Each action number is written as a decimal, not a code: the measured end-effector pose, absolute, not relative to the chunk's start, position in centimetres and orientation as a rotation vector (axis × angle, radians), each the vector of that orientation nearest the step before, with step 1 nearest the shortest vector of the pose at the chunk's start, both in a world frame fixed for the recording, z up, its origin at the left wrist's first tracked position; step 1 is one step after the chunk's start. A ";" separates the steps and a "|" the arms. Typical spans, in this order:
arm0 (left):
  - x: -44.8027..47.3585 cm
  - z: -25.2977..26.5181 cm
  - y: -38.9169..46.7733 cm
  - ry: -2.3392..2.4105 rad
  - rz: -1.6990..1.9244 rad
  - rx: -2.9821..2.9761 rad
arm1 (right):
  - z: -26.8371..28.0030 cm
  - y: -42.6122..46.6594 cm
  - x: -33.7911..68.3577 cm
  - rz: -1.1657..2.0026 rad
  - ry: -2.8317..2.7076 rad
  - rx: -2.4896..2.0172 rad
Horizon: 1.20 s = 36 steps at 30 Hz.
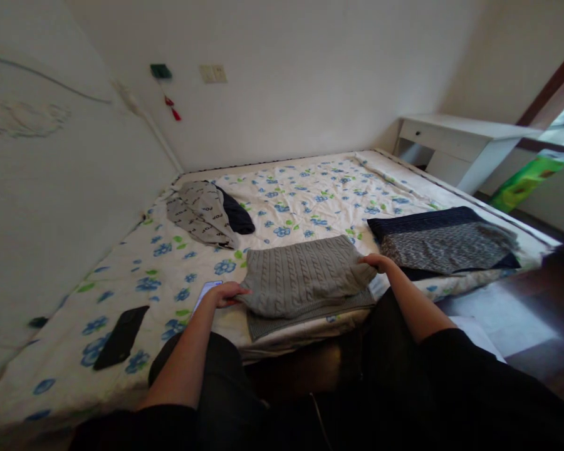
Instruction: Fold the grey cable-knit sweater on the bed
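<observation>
A grey cable-knit sweater (305, 275) lies folded on the near edge of the bed, its ribbed part showing below the upper layer. My left hand (230, 293) is closed on its left side. At the opposite side, my right hand (375, 262) pinches the knit fabric. Partly behind my left hand and forearm, a phone with a lit screen (205, 294) rests on the sheet. To the right of the sweater lies a flat pile of dark blue and speckled grey clothing (442, 244).
A floral sheet (282, 207) covers the bed. Towards the back left lie a light grey printed garment (200, 210) and a dark blue garment (235, 213). A black flat object (121, 338) rests near left. A white desk (470, 141) stands at the back right.
</observation>
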State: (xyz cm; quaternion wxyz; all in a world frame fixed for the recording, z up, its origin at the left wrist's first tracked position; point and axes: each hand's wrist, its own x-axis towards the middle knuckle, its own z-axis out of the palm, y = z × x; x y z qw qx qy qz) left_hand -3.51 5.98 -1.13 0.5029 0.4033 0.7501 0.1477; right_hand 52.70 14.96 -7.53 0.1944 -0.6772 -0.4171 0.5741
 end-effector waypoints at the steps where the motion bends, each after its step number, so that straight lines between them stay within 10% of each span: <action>1: -3.5 -1.3 5.9 1.824 0.289 0.969 | -7.7 14.7 52.5 1.623 -1.166 -1.901; 12: 0.6 -2.3 0.7 1.635 0.412 2.090 | -8.7 9.4 52.1 0.577 -1.822 -1.680; 20: 7.7 -5.0 -1.6 1.444 0.033 2.442 | -9.9 5.3 47.2 0.516 -2.523 -1.404; 36: 5.1 -3.5 0.5 1.074 0.170 1.794 | -8.6 7.7 51.1 1.214 -2.077 -1.393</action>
